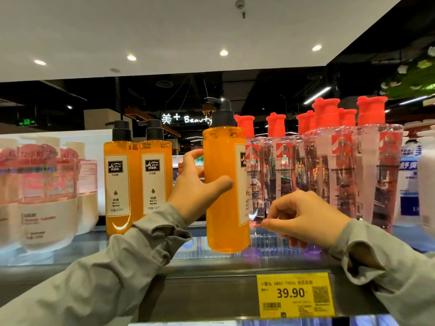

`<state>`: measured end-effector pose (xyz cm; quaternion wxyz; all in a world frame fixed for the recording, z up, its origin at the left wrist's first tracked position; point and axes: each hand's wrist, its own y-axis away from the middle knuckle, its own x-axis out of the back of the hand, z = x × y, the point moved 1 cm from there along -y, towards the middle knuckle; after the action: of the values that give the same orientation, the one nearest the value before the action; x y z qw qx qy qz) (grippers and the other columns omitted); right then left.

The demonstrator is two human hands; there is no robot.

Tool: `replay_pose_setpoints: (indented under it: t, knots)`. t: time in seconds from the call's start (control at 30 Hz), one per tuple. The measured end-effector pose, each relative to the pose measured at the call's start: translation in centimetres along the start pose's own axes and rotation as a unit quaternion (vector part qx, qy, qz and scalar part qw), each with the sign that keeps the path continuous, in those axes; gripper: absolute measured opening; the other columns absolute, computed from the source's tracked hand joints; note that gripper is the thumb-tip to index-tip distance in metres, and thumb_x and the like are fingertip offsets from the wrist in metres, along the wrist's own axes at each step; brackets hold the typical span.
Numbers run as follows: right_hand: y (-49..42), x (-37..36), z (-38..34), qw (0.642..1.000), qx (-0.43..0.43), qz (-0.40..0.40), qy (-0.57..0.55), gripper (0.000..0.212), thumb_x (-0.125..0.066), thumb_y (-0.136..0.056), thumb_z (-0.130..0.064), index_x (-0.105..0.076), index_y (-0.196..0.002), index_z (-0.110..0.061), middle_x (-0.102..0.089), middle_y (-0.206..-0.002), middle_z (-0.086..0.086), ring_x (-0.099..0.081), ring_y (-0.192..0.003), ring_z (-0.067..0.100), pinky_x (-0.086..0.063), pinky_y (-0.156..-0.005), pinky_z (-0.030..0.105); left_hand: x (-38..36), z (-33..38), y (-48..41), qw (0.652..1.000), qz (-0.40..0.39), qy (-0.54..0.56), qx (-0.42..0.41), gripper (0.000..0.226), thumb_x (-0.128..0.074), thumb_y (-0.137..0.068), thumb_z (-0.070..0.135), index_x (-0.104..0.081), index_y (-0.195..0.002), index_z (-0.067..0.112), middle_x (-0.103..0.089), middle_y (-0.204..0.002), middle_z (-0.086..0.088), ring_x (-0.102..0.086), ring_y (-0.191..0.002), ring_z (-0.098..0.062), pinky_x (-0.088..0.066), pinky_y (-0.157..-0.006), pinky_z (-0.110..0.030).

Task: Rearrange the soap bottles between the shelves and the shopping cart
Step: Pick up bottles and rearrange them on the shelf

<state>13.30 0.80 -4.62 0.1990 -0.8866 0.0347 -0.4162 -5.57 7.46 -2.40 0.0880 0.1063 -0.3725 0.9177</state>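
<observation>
My left hand (196, 184) grips an orange soap bottle (224, 208) with a black pump, holding it upright just above the front of the shelf (211, 267). Two matching orange bottles (137, 182) stand on the shelf to its left. To its right stand several clear bottles with red caps (329, 172). My right hand (303, 218) hovers in front of those clear bottles with loosely curled fingers and holds nothing. The shopping cart is out of view.
Pink and white pump bottles (47, 196) fill the shelf's left end; blue and white bottles (414, 184) stand at the far right. A yellow 39.90 price tag (294, 295) hangs on the shelf's front edge. Store aisles and a lit Beauty sign lie beyond.
</observation>
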Motion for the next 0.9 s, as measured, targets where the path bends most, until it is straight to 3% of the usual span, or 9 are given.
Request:
replay_pose_setpoints:
  t: [0.07,0.17,0.23,0.37,0.47,0.63,0.73,0.83,0.9]
  knots:
    - [0.0,0.0,0.0,1.0,0.001,-0.003,-0.003,0.019,-0.067,-0.086,-0.026,-0.068,-0.077,-0.01,-0.061,-0.057,0.001,-0.056,-0.046,0.011,-0.046,-0.045,0.02,-0.2,0.0,0.0,1.0,-0.004,0.021,0.003,0.081,-0.075,-0.075,0.035,-0.017,-0.132,0.032,-0.059,-0.104,0.007,-0.061,-0.089,-0.007,-0.052,-0.073,-0.025]
    - [-0.1,0.0,0.1,1.0,0.004,-0.004,-0.004,0.019,-0.067,-0.086,-0.027,-0.068,-0.077,-0.01,-0.061,-0.057,0.001,-0.056,-0.046,0.01,-0.046,-0.045,0.019,-0.8,0.1,0.4,0.999,0.001,-0.053,0.011,0.116,-0.073,-0.046,0.072,-0.007,-0.136,0.04,-0.045,-0.132,0.0,-0.053,-0.115,-0.018,-0.047,-0.098,-0.042]
    - [0.0,0.0,0.1,1.0,0.007,-0.004,-0.003,0.019,-0.066,-0.086,-0.026,-0.068,-0.077,-0.01,-0.062,-0.058,0.002,-0.057,-0.046,0.01,-0.046,-0.045,0.019,-0.6,0.2,0.6,0.995,0.032,-0.09,0.003,0.12,-0.075,-0.041,0.076,-0.012,-0.135,0.036,-0.045,-0.132,-0.002,-0.051,-0.117,-0.021,-0.047,-0.097,-0.043]
    - [0.0,0.0,0.1,1.0,0.008,-0.007,-0.007,0.018,-0.066,-0.087,-0.024,-0.068,-0.079,-0.008,-0.062,-0.059,0.004,-0.056,-0.046,0.011,-0.047,-0.046,0.02,0.1,0.1,0.2,0.996,0.042,-0.079,0.011,0.088,-0.078,-0.064,0.039,-0.022,-0.131,0.028,-0.057,-0.105,0.006,-0.059,-0.092,-0.01,-0.05,-0.084,-0.032]
    - [0.0,0.0,0.2,1.0,0.012,-0.006,-0.013,0.018,-0.066,-0.087,-0.023,-0.068,-0.078,-0.008,-0.062,-0.06,0.004,-0.057,-0.047,0.012,-0.047,-0.045,0.02,0.4,-0.4,-0.2,0.998,0.037,-0.043,0.009,0.071,-0.068,-0.082,0.021,-0.02,-0.133,0.027,-0.064,-0.11,-0.005,-0.064,-0.09,-0.013,-0.052,-0.082,-0.035]
    - [0.0,0.0,0.3,1.0,0.021,-0.003,-0.018,0.019,-0.066,-0.087,-0.024,-0.067,-0.076,-0.009,-0.062,-0.059,0.005,-0.058,-0.047,0.013,-0.046,-0.044,0.02,-0.4,-0.5,0.5,0.987,0.044,-0.151,-0.005,0.108,-0.068,-0.04,0.073,-0.015,-0.128,0.039,-0.043,-0.13,-0.001,-0.052,-0.112,-0.019,-0.05,-0.096,-0.041]
    - [0.0,0.0,0.3,0.999,0.027,-0.008,-0.017,0.019,-0.066,-0.086,-0.026,-0.067,-0.077,-0.009,-0.063,-0.062,0.006,-0.058,-0.049,0.014,-0.048,-0.045,0.021,0.2,-0.5,0.3,0.983,0.064,-0.175,0.001,0.091,-0.082,-0.05,0.057,-0.026,-0.117,0.03,-0.049,-0.12,0.002,-0.053,-0.107,-0.016,-0.052,-0.089,-0.035]
    - [0.2,0.1,0.0,0.998,0.048,-0.02,-0.046,0.018,-0.066,-0.086,-0.026,-0.068,-0.079,-0.009,-0.064,-0.064,0.008,-0.059,-0.051,0.016,-0.049,-0.047,0.023,1.2,0.1,0.3,0.983,0.04,-0.179,-0.001,0.072,-0.083,-0.063,0.037,-0.03,-0.112,0.028,-0.051,-0.099,0.015,-0.052,-0.084,0.003,-0.046,-0.064,-0.011]
    - [0.3,-0.1,-0.6,0.995,0.066,-0.045,-0.053,0.018,-0.066,-0.085,-0.027,-0.069,-0.081,-0.009,-0.065,-0.065,0.006,-0.059,-0.052,0.015,-0.048,-0.048,0.022,2.0,0.3,0.5,0.981,0.033,-0.192,-0.002,0.067,-0.082,-0.065,0.035,-0.032,-0.11,0.028,-0.048,-0.09,0.02,-0.048,-0.076,0.008,-0.043,-0.055,-0.009]
